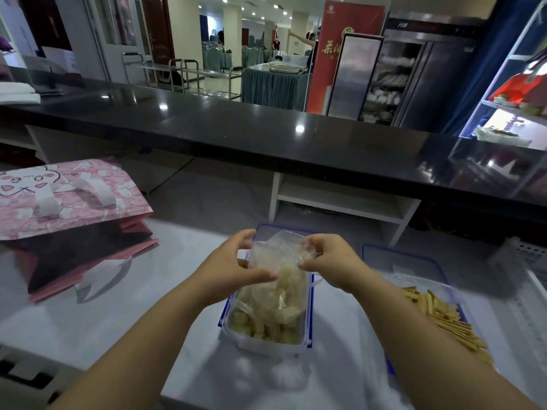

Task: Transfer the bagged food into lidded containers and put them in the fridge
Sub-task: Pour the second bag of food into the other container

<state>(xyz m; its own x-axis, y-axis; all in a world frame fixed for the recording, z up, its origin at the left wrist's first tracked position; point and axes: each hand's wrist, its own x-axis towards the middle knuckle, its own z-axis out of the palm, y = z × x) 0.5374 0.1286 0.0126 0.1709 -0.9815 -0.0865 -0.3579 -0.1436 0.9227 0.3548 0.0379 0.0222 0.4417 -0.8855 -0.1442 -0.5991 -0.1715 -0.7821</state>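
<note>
A clear plastic bag (276, 279) of pale food pieces hangs upside down over a clear container (268, 344) with blue clips on the white table. Pale pieces lie in the container under the bag's mouth. My left hand (233, 270) pinches the bag's left side between thumb and fingers. My right hand (325, 261) pinches its upper right corner. A second container (444, 294) to the right holds yellow strips (453, 324), partly hidden by my right forearm.
A blue-rimmed lid (405, 255) lies behind the second container, another lid (266, 229) behind the first. A pink paper bag (68, 202) lies on its side at the left. A black counter (266, 134) runs across behind the table. A lit fridge shelf (509, 108) shows at the right.
</note>
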